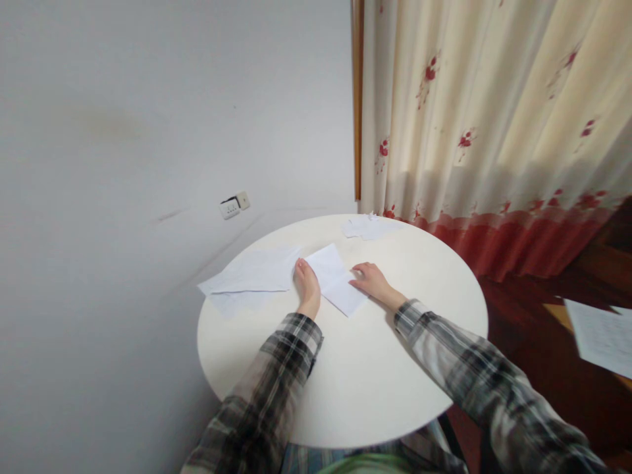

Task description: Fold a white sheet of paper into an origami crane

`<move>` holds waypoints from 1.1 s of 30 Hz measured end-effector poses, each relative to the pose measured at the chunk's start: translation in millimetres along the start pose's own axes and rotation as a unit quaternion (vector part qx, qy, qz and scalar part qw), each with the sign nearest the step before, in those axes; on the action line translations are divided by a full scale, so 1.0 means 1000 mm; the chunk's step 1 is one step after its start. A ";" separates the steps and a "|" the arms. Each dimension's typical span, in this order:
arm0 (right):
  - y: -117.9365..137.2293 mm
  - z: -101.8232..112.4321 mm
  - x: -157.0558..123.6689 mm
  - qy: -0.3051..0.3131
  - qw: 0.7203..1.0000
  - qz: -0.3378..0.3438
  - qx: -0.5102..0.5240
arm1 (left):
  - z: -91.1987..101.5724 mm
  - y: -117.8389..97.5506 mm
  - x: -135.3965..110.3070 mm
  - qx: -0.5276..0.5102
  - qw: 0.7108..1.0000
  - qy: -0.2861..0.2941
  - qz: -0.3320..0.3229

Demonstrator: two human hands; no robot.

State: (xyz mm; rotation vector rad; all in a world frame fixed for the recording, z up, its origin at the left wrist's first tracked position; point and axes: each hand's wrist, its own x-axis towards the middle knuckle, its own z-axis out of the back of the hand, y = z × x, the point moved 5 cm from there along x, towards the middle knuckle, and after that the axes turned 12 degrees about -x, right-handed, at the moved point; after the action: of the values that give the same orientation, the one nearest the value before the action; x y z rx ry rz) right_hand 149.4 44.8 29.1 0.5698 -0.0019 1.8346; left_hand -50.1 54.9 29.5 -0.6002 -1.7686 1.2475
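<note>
both hands press flat on a folded sheet of paper [336,279], gripping nothing: the left hand [307,287] on its left edge, the right hand [371,282] on its right edge. it lies on the round white table [360,388], beside loose sheets [251,276]; crumpled paper [364,227] sits at the far rim.

place: room in a home | cues: round white table [355,395] against a plain wall [148,131] | floral cream-and-red curtain [494,131] | wall socket [234,205] | dark wooden floor [533,342] | loose paper sheets [251,276]
</note>
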 end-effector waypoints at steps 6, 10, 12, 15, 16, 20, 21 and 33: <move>-0.003 -0.002 0.002 -0.013 1.000 0.007 0.010 | -0.001 -0.063 -0.025 0.119 0.940 0.059 -0.314; -0.001 -0.002 0.005 -0.016 1.000 0.008 0.009 | -0.032 -0.066 -0.051 0.174 0.861 0.291 -0.380; 0.000 -0.002 0.006 -0.015 1.000 0.010 0.009 | -0.044 -0.051 -0.058 0.217 0.827 0.388 -0.343; 0.002 -0.003 0.006 -0.009 1.000 0.019 0.012 | -0.047 -0.031 -0.055 0.299 0.820 0.410 -0.264; 0.002 -0.003 0.006 -0.007 1.000 0.021 0.013 | -0.045 -0.027 -0.052 0.325 0.820 0.402 -0.244; 0.002 -0.001 0.005 -0.014 1.000 0.004 0.006 | -0.042 -0.030 -0.051 0.395 0.792 0.399 -0.241; 0.001 0.000 0.005 -0.016 1.000 -0.007 0.001 | -0.042 -0.032 -0.052 0.406 0.782 0.402 -0.248; -0.007 0.015 -0.003 -0.025 0.991 -0.116 -0.066 | -0.041 -0.037 -0.050 0.478 0.762 0.381 -0.214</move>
State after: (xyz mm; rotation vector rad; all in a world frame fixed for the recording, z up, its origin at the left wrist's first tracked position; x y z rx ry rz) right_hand 161.6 40.7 39.1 0.5017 -0.0864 1.5808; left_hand 13.7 22.8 49.6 -0.0320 -0.3993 1.1401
